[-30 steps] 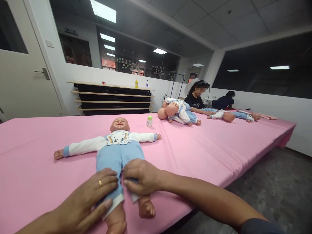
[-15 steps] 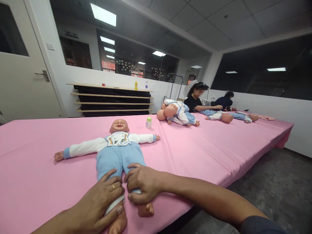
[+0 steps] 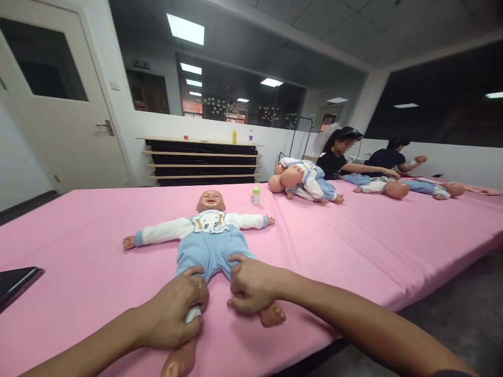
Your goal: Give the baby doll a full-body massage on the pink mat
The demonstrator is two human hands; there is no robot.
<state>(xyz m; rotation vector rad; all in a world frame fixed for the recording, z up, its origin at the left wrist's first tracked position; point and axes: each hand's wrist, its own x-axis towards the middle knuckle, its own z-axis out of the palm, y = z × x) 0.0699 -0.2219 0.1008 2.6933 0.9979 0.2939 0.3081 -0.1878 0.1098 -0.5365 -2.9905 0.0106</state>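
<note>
A baby doll [image 3: 214, 246] lies face up on the pink-covered table [image 3: 314, 267], its arms stretched out sideways. It wears a white and blue outfit with an elephant face on the chest. My left hand [image 3: 178, 303] is wrapped round the doll's leg on the left of the view, near the white cuff. On the other leg, my right hand [image 3: 253, 283] closes round the blue trouser leg with curled fingers. Both bare feet stick out below my hands, and the legs are spread apart.
Beyond the doll stands a small bottle with a green cap [image 3: 255, 196]. Several dolls [image 3: 306, 180] are heaped farther right. Two people [image 3: 340, 154] sit at the far side with more dolls [image 3: 377, 186]. A dark flat device [image 3: 18, 283] lies at the left edge.
The doll's legs have moved farther apart, each with one of my hands. My fingers have curled more tightly round them. The view has turned left, bringing the dark device into sight.
</note>
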